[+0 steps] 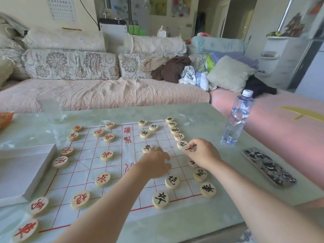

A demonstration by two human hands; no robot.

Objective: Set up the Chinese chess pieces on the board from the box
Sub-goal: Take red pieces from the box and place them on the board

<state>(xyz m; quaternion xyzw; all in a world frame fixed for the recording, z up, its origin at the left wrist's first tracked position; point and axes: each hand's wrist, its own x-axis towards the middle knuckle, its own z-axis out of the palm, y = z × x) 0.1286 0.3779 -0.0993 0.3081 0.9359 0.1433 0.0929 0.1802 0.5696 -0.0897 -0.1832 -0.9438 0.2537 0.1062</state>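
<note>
Paper board point(78, 176) nearest, white box point(21, 172) at its left. Left hand point(155, 163) palm-down mid-board, fingertips just beside black soldier piece point(147, 148); can't tell if it grips anything. Right hand point(201, 153) pinches black edge piece point(189, 149), touching general piece point(182, 144).

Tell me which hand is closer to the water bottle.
Right. The right hand pinches a black piece at the right edge of the board, nearer the water bottle. The left hand is farther left, over the board's middle.
</note>
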